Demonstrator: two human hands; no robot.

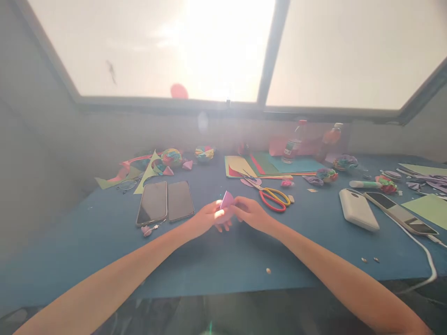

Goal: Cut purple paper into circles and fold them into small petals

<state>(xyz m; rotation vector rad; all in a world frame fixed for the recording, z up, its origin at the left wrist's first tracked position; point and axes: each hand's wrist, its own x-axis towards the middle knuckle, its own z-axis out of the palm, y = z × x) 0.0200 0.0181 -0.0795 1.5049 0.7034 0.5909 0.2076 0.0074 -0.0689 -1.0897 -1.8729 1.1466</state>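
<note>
A small purple paper piece (226,200), folded or curled to a point, stands up between my two hands above the blue table. My left hand (212,216) grips its left side, with some fingers showing below the paper. From the right, the fingertips of my right hand (247,212) pinch its edge. Scissors with red and yellow handles (274,197) lie just beyond my right hand, their blades over a round purple paper (250,182). Two dark phones, one (152,203) beside the other (180,200), rest left of my hands.
Coloured paper sheets (296,164) and a bottle (292,145) stand at the back. Paper scraps (150,173) and crumpled paper balls (204,153) are at the back left. A white power bank (358,209), another phone (400,213) and a white cable (424,249) occupy the right.
</note>
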